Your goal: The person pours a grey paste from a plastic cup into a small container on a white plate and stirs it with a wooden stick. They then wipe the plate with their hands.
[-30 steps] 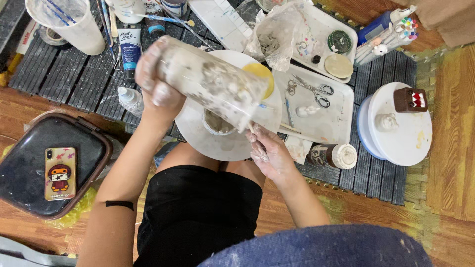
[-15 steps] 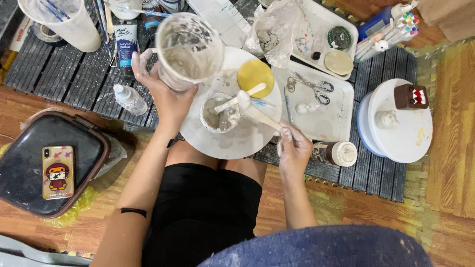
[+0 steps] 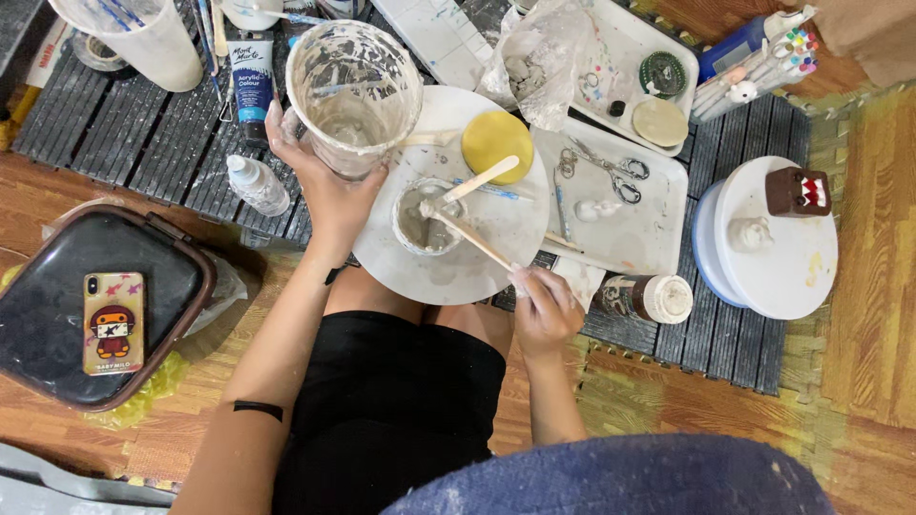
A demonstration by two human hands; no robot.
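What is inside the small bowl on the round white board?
The small bowl holds grey paste, and the tip of a wooden stick, held by the right hand, dips into it. The bowl's bottom is covered by the paste.

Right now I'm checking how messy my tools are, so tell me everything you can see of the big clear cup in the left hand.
The clear cup is a wide, see-through plastic tumbler, its walls smeared and streaked with dried whitish-grey residue. It is tipped so its open mouth faces the camera, with a thin grey film at the bottom. The left hand grips it from below, fingers wrapped around its side. It is held over the far-left edge of the round white board, near the small bowl.
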